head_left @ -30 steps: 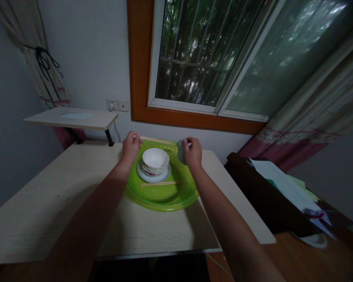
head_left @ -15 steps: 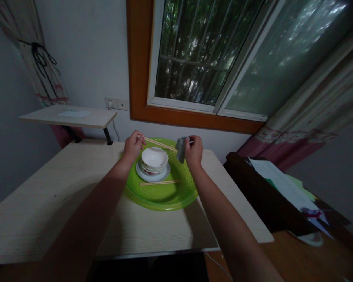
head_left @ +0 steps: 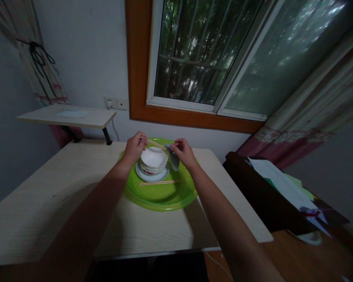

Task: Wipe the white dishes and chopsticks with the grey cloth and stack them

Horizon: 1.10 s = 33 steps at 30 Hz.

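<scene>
My left hand (head_left: 135,147) is closed on one end of a pair of chopsticks (head_left: 156,144), held over the back of a round green plastic basket (head_left: 161,206). A grey cloth (head_left: 173,159) is pinched in my right hand (head_left: 183,151), against the chopsticks' other end; it hangs down over the basket. Inside the basket, a stack of white bowls (head_left: 154,157) stands on a white plate (head_left: 151,178). Another pair of chopsticks (head_left: 160,182) lies in front of the plate.
The basket rests on a light wooden table (head_left: 85,223). A small raised shelf (head_left: 67,116) with a paper on it stands at the back left. To the right, papers (head_left: 279,184) lie on a dark brown item (head_left: 261,196). A window (head_left: 206,55) is behind.
My right hand has moved left along the chopsticks with the cloth, closer to my left hand. The cloth now hangs nearer the bowls. My left hand has shifted slightly right.
</scene>
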Tool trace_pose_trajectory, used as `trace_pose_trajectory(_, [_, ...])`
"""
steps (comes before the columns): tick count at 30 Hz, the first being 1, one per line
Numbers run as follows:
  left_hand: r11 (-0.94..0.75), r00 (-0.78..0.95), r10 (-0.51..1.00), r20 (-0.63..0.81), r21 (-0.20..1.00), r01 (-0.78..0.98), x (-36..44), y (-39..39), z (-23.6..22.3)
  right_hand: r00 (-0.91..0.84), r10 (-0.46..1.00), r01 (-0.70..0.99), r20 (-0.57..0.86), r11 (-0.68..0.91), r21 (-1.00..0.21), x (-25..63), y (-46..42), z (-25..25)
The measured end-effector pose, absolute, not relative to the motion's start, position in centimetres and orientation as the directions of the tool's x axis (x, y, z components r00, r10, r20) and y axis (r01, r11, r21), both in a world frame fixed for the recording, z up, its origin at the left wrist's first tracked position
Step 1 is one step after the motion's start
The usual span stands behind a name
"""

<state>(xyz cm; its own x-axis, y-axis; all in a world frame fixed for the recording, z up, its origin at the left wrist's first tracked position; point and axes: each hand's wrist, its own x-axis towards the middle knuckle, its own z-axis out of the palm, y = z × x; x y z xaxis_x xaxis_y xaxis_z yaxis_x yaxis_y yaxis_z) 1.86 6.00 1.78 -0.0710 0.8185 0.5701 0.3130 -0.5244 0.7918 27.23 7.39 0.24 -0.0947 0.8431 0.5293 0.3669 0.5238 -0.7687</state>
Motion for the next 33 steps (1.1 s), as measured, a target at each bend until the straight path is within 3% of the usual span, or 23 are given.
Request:
trace_pose_trajectory(3, [-0.54, -0.081, 0.803, 0.591, 0.777, 0.323, 1.8, 5.9, 1.8, -0.185, 0.845, 0.406, 0.502, 0.531, -0.744, 27.2, 7.2, 0.2])
trace_pose_trajectory(8, [-0.537, -0.135, 0.789, 0.599, 0.78, 0.321, 1.4, 6.5, 1.5, -0.255, 0.781, 0.543, 0.57, 0.603, -0.584, 27.8, 7.2, 0.4])
trace_pose_trajectory(16, [-0.516, -0.199, 0.799, 0.567, 0.817, 0.256, 1.3, 6.8, 1.2, -0.284, 0.78, 0.533, 0.558, 0.612, -0.584, 27.9, 8.2, -0.4])
trace_pose_trajectory(22, [-0.507, -0.341, 0.746, 0.573, 0.819, 0.267, 0.7, 6.8, 1.4, -0.262, 0.767, 0.566, 0.585, 0.613, -0.55, 28.4, 9.0, -0.8])
trace_pose_trajectory(33, [-0.496, -0.268, 0.766, 0.584, 0.802, 0.332, 0.9, 6.8, 1.3, -0.261, 0.78, 0.709, 0.568, 0.554, -0.435, 28.7, 9.2, -1.1])
